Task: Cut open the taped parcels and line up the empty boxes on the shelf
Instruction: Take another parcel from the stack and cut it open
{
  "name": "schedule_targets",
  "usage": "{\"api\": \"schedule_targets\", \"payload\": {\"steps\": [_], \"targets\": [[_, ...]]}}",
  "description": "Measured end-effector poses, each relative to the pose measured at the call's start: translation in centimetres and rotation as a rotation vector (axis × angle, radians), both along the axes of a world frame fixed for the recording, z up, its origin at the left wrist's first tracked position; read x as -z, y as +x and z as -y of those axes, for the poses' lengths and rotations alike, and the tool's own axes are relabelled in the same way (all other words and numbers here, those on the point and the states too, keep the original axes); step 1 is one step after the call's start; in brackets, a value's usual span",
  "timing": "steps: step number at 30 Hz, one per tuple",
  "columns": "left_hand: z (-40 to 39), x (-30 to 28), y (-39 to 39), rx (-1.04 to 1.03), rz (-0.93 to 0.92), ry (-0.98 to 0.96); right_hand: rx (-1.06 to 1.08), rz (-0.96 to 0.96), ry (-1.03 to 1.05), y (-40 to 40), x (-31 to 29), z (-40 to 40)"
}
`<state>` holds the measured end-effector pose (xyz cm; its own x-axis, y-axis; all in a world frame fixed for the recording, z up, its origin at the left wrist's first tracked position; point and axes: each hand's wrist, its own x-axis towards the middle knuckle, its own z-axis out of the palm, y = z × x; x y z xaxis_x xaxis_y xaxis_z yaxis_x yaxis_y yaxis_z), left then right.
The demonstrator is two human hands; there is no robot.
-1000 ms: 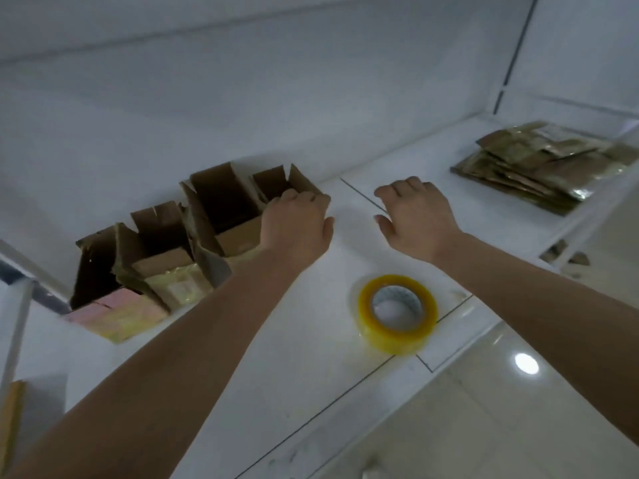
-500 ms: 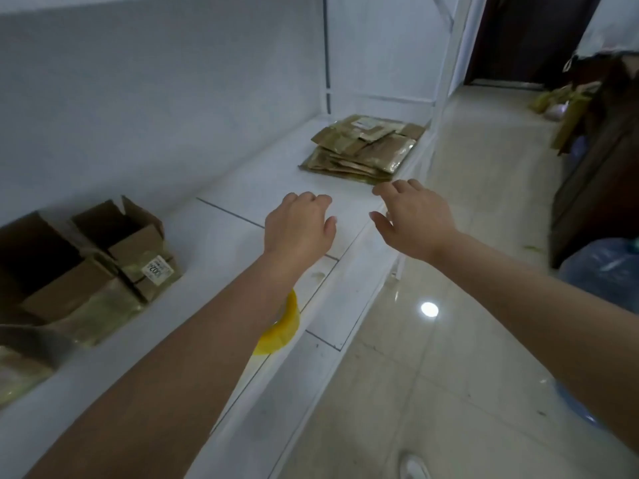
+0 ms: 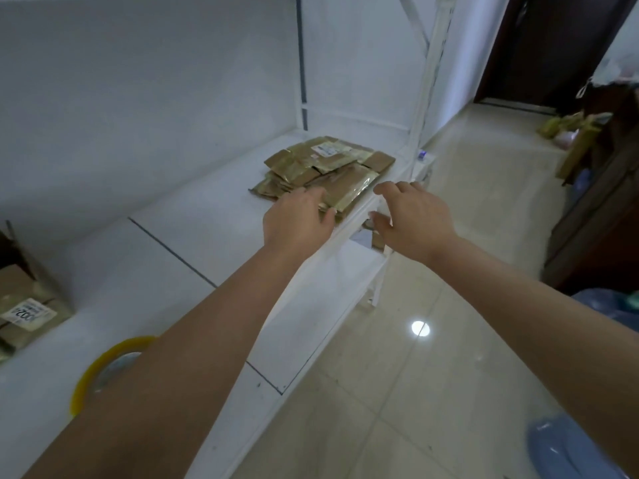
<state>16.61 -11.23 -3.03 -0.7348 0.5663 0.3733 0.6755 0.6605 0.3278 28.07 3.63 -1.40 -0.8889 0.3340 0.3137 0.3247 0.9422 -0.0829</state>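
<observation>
Pile of taped parcels (image 3: 323, 171): flat, brown, wrapped in glossy tape, heaped on the white shelf (image 3: 193, 243) towards its far right end; the pile lies ahead of both your hands, its long axis running along the shelf from near-left to far-right
Left hand (image 3: 297, 219): the nearer of the two; its fingertips are at the near edge of the pile, on or just over the closest parcel, and I cannot tell whether they press it yet; the grip is loose, fingers slightly bent, holding nothing
Right hand (image 3: 411, 216): out past the shelf's front lip, beside the pile's right corner and not touching it; fingers spread and relaxed, thumb apart, grip wide and empty
Next move, as I judge it: you close both hands on the pile from its two near corners, left first
Opened box (image 3: 26, 305): at the far left of the shelf, well apart from the pile, flaps up, white label on its front; what is inside cannot be seen from here
Tape roll (image 3: 100, 366): yellow, lying flat on the shelf, partly hidden under your left forearm
Below the shelf: something brown shows through the gap under your right hand, too little to name
</observation>
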Motion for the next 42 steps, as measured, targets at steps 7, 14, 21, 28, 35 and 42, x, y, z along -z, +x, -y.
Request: {"api": "schedule_targets", "payload": {"steps": [7,14,21,28,35,42], "targets": [[-3.4,0.1,-5.2,-0.087,0.007,-0.050,-0.067,0.013,-0.009,-6.9,1.3,-4.2],[-6.6,1.4,-12.3,-0.128,0.052,-0.091,-0.070,0.006,-0.075,-14.1,1.9,-7.5],[-9.1,2.3,-16.0,-0.154,0.112,-0.085,-0.073,0.038,-0.146,-18.7,4.1,-9.7],[-11.3,3.1,-18.8,-0.286,0.227,-0.063,-0.109,0.018,-0.167,-24.9,3.6,-12.7],[-13.4,5.7,-21.5,-0.407,0.295,-0.090,-0.123,0.127,-0.185,-29.0,5.0,-16.7],[-14.2,8.2,-22.8,-0.529,0.348,-0.087,-0.094,0.216,-0.226,-32.1,5.9,-19.0]]}}
